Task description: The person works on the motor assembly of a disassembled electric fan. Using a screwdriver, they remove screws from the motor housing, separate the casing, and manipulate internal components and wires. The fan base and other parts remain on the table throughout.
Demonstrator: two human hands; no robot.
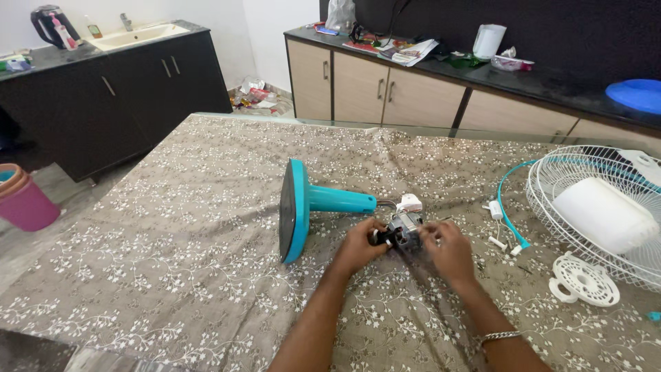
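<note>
Floral-cloth table [172, 227], kitchen counters behind.
Both hands grip fan motor [403, 229] beside teal stand [323, 201]: left hand [359, 246] closed on its near end, right hand [449, 249] on far side. White grille [599, 207] lies right of stand; cloth left of stand open to edge.

A brown floral cloth [172, 241] covers the table. On its right side lie a white wire grille [585, 182] with a white cover [604, 215] in it, a teal ring [508, 207] and a small white disc [585, 280]. A dark cabinet [110, 96] at the back left carries a sink [138, 34] and a kettle [47, 24]. A pink bucket [26, 201] stands on the floor. The back counter [551, 83] holds papers [406, 49], what may be a white jug [489, 40], and 1 blue plate [637, 94].
</note>
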